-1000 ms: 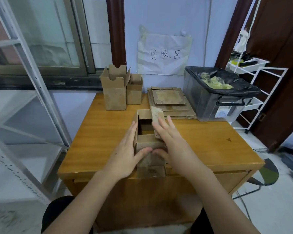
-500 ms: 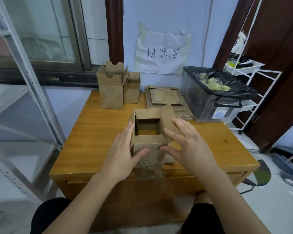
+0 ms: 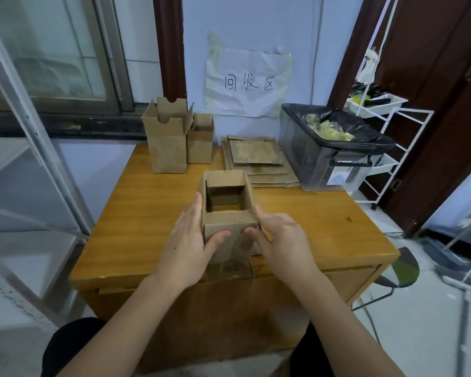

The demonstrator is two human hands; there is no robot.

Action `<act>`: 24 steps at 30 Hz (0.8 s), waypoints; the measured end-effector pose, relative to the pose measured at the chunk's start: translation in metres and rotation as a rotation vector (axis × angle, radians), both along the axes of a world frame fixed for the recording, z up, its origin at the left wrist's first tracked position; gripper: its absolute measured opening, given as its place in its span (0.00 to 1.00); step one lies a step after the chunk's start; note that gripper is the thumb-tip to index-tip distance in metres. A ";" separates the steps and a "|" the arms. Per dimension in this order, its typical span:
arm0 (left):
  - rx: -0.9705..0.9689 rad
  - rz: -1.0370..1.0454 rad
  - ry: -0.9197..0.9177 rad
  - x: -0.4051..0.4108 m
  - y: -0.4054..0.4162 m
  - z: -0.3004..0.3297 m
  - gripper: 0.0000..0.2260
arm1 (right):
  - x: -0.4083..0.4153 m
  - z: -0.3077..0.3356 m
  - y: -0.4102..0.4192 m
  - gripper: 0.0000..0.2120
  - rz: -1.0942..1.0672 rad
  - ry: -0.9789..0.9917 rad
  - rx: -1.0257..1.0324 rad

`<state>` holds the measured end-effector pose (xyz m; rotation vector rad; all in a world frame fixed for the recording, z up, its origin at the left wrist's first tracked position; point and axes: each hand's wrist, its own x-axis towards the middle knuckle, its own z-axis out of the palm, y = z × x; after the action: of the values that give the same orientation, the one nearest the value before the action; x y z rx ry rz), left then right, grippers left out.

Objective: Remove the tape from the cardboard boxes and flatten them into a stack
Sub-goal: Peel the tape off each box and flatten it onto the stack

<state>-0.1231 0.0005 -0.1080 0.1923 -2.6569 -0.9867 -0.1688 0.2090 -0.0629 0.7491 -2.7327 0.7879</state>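
A small open cardboard box [image 3: 230, 227] stands near the front edge of the wooden table [image 3: 142, 213], its top flaps spread. My left hand [image 3: 189, 240] lies flat against its left side with the thumb across the front face. My right hand [image 3: 280, 238] lies against the right side, thumb on the front too. A stack of flattened cardboard [image 3: 256, 159] lies at the back of the table. Two more upright open boxes, a tall box [image 3: 166, 142] and a smaller box [image 3: 200, 142], stand at the back left.
A clear plastic bin with a black bag [image 3: 329, 148], holding crumpled tape, sits at the table's back right. A white wire rack [image 3: 386, 131] stands right of it. A metal shelf frame [image 3: 38, 159] runs along the left. A paper sign [image 3: 248, 83] hangs on the wall.
My right hand came off the box's right flap and dropped to its right side. The flap now lies back level with the others. The left hand stayed on the left side.
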 end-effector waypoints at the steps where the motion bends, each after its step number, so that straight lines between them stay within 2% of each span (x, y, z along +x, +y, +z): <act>1: -0.015 0.002 0.003 0.001 0.001 0.001 0.47 | 0.002 0.001 -0.001 0.29 0.000 0.024 -0.001; 3: -0.055 0.000 0.016 0.006 0.002 0.006 0.47 | 0.008 0.003 -0.003 0.33 -0.010 0.016 -0.034; 5: -0.092 -0.006 0.010 0.011 0.003 0.011 0.49 | 0.013 0.007 -0.005 0.41 0.002 -0.074 -0.059; 8: -0.121 -0.034 -0.020 0.017 0.000 0.017 0.54 | 0.018 0.017 -0.012 0.51 -0.013 -0.164 0.026; 13: -0.285 -0.136 -0.038 0.030 -0.008 0.014 0.56 | 0.024 0.018 -0.033 0.59 -0.067 -0.044 0.185; 16: -0.350 -0.178 -0.029 0.042 -0.008 0.016 0.52 | 0.020 0.015 -0.040 0.60 -0.094 -0.055 0.180; 19: -0.483 -0.211 0.042 0.047 -0.021 0.017 0.46 | 0.012 0.010 -0.041 0.55 -0.096 -0.094 0.126; 21: -0.579 -0.236 0.101 0.046 -0.032 0.021 0.41 | 0.002 0.009 -0.037 0.54 -0.035 -0.183 0.041; 24: -0.634 -0.247 0.128 0.034 -0.046 0.041 0.38 | -0.013 0.014 -0.029 0.52 0.097 -0.278 0.041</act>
<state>-0.0894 -0.0453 -0.0670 -0.3306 -2.7588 -0.1647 -0.1815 0.1800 -0.0484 0.8434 -2.9848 0.9216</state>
